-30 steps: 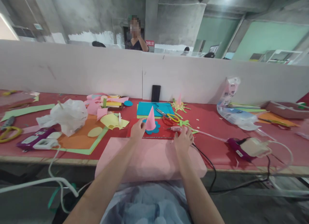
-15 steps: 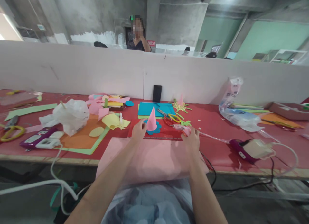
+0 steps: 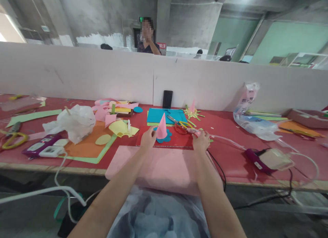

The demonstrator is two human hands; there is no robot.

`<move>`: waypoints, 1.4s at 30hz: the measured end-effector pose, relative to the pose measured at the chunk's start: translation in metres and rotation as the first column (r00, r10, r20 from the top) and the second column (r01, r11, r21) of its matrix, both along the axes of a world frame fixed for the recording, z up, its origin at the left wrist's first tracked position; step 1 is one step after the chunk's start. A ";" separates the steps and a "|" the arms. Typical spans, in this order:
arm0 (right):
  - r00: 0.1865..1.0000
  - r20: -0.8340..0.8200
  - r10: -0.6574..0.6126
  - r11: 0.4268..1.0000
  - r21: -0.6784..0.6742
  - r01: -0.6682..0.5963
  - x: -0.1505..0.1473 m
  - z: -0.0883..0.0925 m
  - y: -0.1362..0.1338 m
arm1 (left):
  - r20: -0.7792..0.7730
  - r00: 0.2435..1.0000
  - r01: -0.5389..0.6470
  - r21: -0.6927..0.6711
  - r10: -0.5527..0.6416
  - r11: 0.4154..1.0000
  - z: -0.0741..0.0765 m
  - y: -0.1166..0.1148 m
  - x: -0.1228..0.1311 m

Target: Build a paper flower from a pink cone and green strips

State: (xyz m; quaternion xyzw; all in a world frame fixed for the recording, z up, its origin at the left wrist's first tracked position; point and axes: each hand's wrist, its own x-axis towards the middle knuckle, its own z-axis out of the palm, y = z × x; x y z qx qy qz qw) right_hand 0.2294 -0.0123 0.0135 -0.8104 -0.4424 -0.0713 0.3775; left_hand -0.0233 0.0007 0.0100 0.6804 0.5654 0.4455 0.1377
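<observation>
A pink paper cone stands upright on a blue paper flower, over a red sheet. At the flower's left edge, the closed fingers of my left hand pinch the blue paper. My right hand is closed around a small pink glue gun, whose tip points left, toward the flower, with a gap between them. Its pale cord runs off to the right. Just behind the glue gun lie scissors with red and yellow handles.
Blue sheets and a second pink cone on green strips lie behind. A black phone leans on the partition. Left are paper scraps and a crumpled white bag; right, a purple power strip and plastic bag.
My right hand has shifted slightly up and turned with the glue gun, which now sits higher beside the scissors. My left hand, the cone and the flower stay in place.
</observation>
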 end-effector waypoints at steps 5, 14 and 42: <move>0.996 0.068 0.054 0.994 0.087 -0.059 -0.006 -0.009 0.003 | -0.006 1.000 0.003 0.003 -0.003 1.000 -0.002 0.003 -0.001; 0.807 0.092 0.584 0.761 0.285 -0.583 -0.076 -0.014 -0.003 | 0.054 0.998 0.012 0.156 -0.021 0.988 -0.008 0.015 -0.001; 0.775 -0.369 0.513 0.857 0.275 -0.436 -0.077 -0.027 0.023 | -0.013 0.994 0.113 0.078 -0.112 0.991 -0.013 0.019 0.001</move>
